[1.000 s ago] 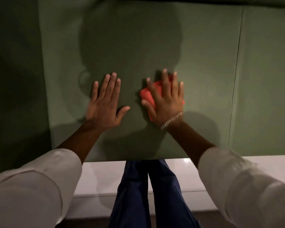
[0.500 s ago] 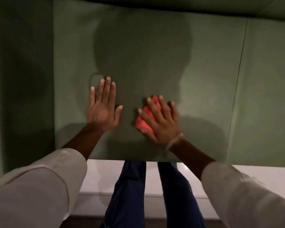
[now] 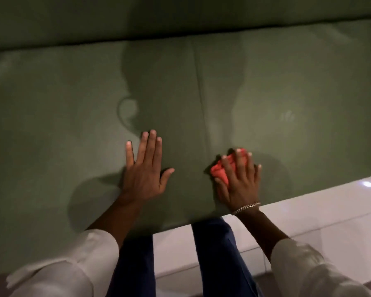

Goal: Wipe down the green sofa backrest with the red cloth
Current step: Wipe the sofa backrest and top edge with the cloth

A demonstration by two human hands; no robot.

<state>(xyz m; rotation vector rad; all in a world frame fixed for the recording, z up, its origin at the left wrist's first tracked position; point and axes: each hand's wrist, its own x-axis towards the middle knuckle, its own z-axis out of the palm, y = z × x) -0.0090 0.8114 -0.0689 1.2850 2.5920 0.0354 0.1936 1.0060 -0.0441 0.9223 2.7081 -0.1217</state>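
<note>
The green sofa backrest fills most of the view, with a vertical seam running down its middle. My right hand presses a bunched red cloth flat against the padding, low on the panel right of the seam; only the cloth's left edge and top show past my fingers. My left hand lies flat on the padding left of the seam, fingers spread, holding nothing. A bracelet sits on my right wrist.
A glossy white ledge runs below the padding's lower edge at the right. My legs in dark blue trousers stand against it. A second green cushion lies above, past a dark gap.
My right hand has slid the cloth down and to the right, across the seam, close to the padding's lower edge. The view has shifted and tilted; my left hand stays flat.
</note>
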